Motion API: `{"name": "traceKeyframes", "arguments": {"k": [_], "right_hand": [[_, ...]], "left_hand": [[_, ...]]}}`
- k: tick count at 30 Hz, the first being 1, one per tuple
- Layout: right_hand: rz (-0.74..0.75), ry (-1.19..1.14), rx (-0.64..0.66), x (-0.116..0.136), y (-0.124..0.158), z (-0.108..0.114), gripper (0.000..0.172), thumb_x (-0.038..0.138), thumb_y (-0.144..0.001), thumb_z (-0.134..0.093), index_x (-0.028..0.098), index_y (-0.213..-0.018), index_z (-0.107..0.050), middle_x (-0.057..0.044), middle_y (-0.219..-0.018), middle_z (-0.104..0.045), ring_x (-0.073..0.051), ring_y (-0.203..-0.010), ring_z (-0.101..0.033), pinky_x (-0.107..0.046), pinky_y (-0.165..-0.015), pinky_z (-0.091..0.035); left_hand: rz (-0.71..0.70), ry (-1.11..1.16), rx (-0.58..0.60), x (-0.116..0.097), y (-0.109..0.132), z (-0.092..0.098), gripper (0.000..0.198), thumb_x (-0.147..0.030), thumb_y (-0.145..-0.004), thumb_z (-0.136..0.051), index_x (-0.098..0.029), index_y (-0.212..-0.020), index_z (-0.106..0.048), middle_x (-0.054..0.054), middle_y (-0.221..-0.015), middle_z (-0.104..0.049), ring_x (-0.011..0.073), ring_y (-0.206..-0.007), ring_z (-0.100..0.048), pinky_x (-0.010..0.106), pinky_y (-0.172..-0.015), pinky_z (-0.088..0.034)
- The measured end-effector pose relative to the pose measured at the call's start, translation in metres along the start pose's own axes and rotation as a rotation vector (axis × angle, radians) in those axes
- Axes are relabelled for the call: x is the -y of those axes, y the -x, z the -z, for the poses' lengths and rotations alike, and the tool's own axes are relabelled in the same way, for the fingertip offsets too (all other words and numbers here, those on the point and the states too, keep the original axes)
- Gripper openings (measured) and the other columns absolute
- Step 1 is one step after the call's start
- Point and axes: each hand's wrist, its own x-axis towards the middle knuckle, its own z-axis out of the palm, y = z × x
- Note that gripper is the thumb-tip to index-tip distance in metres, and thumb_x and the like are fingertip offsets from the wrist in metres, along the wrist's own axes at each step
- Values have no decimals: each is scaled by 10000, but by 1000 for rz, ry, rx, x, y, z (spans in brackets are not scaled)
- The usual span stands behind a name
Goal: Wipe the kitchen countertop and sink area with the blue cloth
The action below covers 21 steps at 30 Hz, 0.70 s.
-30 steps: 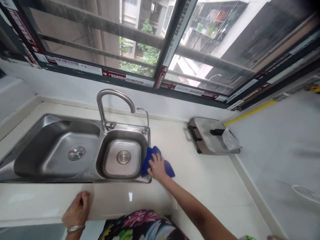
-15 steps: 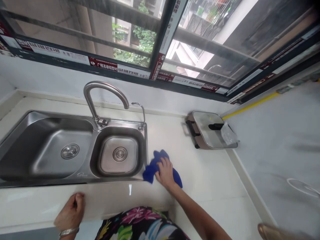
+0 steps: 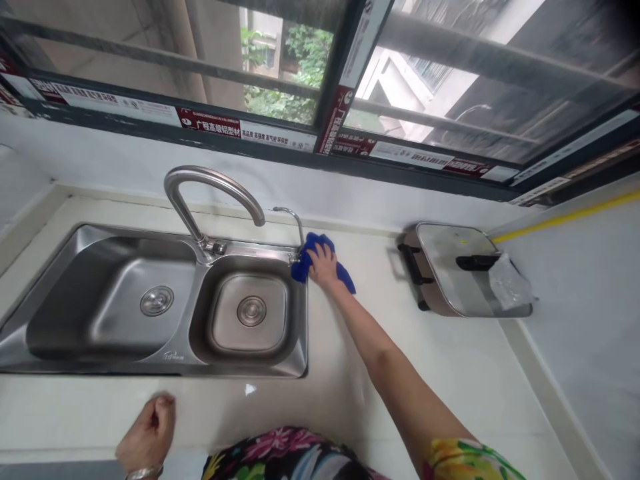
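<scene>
My right hand (image 3: 324,265) presses a crumpled blue cloth (image 3: 310,250) against the white countertop (image 3: 425,360) at the far right corner of the steel double sink (image 3: 295,360), beside the small thin tap (image 3: 293,223). Its fingers are curled over the cloth. My left hand (image 3: 147,437) rests on the counter's front edge, closed in a loose fist with nothing seen in it; a metal bangle sits on that wrist. The tall curved tap (image 3: 210,187) stands between the two basins.
An electric cooking pan with a glass lid and black handle (image 3: 465,270) stands at the back right corner, with a clear plastic bag on it. A dark-framed window (image 3: 335,87) runs behind the counter. A yellow pipe (image 3: 565,217) lies along the right wall.
My right hand has slid the blue cloth from the sink's near right rim away from me to its far right corner by the small tap. My left hand has stayed on the front edge.
</scene>
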Motion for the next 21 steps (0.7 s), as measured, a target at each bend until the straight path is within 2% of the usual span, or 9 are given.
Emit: {"name": "traceKeyframes", "arguments": {"k": [4,10,15,21], "right_hand": [[48,50,-8,9,-20,-3,505,231,-823,-488,247,-1323,-558,-99,-1597,-299,-398,-1446,-183,-644,-1090,-226],[97,46,-19,7,-8,-3,452,238,-858,-468,180,-1289,-590,-170,-1569,-329,-433,-1437,-186,-684,-1074,-202],[77,-29,-47,15,31,-7,428,221,-818,-518,180,-1229,-631,-172,-1560,-348,-429,-1451,-158,-685,-1091,-146],[196,-68,-37,19,103,-10,396,201,-769,-560,242,-1147,-674,-82,-1552,-378,-356,-1479,-131,-601,-1152,-114]], "left_hand": [[6,-1,-15,-4,1,3,405,-522,-824,-416,-265,-937,-708,20,-755,-681,146,-570,-461,263,-573,-329],[-25,18,-100,-4,4,3,366,-491,-859,-432,-263,-938,-708,12,-719,-671,145,-594,-494,256,-591,-333],[-82,44,-106,-3,5,5,368,-463,-879,-422,-241,-937,-710,33,-758,-689,149,-612,-503,257,-611,-342],[-104,26,-102,-10,8,11,370,-444,-881,-410,-242,-924,-717,42,-737,-673,147,-584,-453,251,-581,-304]]}}
